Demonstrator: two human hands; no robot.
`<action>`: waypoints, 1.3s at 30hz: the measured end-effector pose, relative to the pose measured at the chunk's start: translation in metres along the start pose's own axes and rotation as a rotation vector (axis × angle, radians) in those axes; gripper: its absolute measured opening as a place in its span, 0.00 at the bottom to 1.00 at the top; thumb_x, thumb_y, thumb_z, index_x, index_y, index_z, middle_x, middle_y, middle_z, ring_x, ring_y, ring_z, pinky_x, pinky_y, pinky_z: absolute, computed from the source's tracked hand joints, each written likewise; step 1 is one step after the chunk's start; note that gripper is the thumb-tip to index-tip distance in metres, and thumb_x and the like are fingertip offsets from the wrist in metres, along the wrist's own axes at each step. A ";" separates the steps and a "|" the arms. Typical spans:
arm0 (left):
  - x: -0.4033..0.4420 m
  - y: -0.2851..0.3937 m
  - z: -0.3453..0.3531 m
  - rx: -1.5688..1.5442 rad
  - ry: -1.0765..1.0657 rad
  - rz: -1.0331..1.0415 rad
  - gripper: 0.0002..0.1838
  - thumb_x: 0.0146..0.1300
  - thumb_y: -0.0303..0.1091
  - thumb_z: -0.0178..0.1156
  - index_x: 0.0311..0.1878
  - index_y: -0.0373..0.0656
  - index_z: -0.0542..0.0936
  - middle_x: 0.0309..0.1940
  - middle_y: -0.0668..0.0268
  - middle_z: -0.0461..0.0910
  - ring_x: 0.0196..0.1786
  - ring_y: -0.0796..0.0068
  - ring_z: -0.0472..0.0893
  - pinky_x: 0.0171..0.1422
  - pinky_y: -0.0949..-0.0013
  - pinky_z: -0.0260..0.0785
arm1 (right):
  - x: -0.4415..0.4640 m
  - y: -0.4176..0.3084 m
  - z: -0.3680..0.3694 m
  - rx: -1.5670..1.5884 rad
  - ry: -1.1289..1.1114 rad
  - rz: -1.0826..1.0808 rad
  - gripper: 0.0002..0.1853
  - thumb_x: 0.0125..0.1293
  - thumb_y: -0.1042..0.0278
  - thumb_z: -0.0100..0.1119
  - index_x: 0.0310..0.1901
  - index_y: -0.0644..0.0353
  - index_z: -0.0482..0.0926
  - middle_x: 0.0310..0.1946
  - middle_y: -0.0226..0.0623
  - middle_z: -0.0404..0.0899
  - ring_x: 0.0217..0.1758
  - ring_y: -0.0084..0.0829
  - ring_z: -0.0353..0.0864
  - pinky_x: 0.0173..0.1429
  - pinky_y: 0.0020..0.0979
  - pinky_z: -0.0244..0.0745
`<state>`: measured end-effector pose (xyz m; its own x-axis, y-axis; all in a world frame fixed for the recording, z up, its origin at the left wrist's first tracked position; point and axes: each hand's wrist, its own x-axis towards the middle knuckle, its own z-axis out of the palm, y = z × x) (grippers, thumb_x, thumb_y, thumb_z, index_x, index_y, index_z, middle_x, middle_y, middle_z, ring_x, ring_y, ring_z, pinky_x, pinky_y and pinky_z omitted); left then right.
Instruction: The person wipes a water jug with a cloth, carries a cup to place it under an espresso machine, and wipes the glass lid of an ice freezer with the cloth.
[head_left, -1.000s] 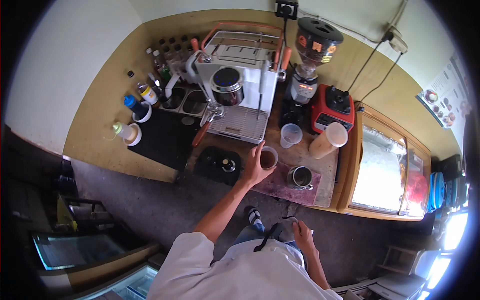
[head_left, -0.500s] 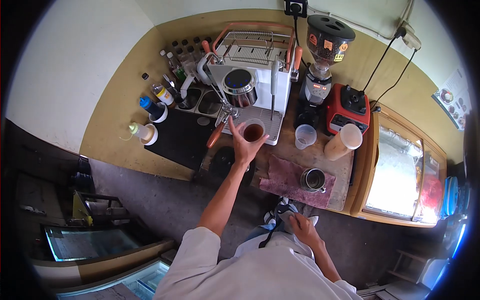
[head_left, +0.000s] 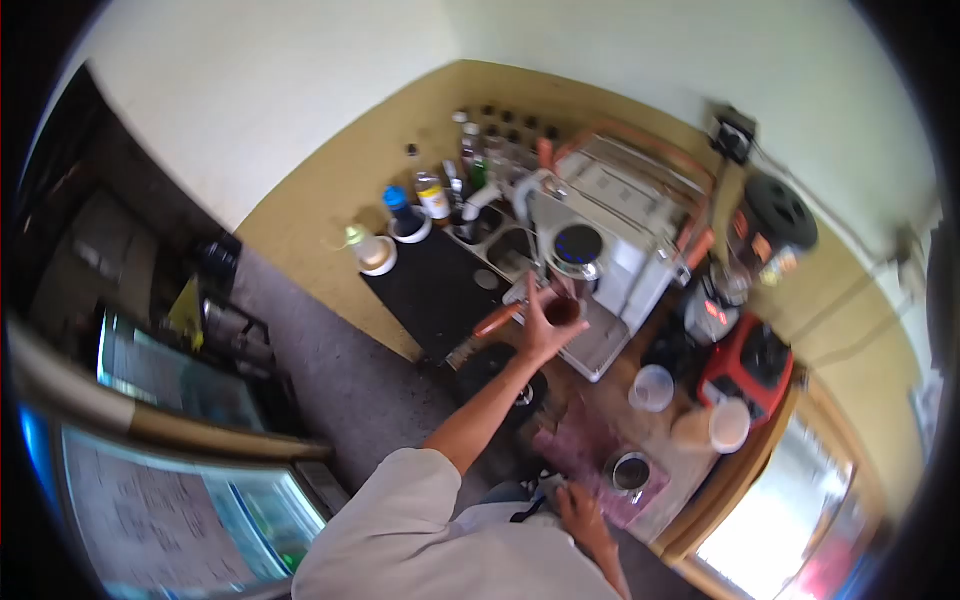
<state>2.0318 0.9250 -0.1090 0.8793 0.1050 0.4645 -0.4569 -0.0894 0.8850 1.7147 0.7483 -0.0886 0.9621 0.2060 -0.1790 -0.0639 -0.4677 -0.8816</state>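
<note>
While the left hand is holding the cup from the near side, thumb and fingers are spreading round it, probably to steady the dark contents. The cup is showing over the machine's tray; blur is hiding whether they are touching. By the waist, the right hand is holding a grey item. On the counter, a cloth is lying under the pitcher, presumably catching drips.

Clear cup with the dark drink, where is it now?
In the head view, the clear cup is just right of centre, held in the left hand, by the drip tray of the espresso machine; whether it touches the tray is unclear.
</note>
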 end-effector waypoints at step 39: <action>0.030 -0.029 -0.013 -0.022 -0.155 0.131 0.77 0.39 0.33 0.86 0.79 0.34 0.33 0.76 0.41 0.55 0.79 0.50 0.59 0.81 0.58 0.52 | 0.008 -0.056 0.078 -0.064 0.223 0.168 0.14 0.75 0.61 0.56 0.51 0.64 0.80 0.37 0.56 0.84 0.42 0.52 0.86 0.44 0.42 0.77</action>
<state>2.0694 0.9440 -0.1207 0.8217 -0.0601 0.5667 -0.5698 -0.0709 0.8187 1.7057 0.8429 -0.0747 0.9743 -0.0702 -0.2138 -0.2178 -0.5338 -0.8171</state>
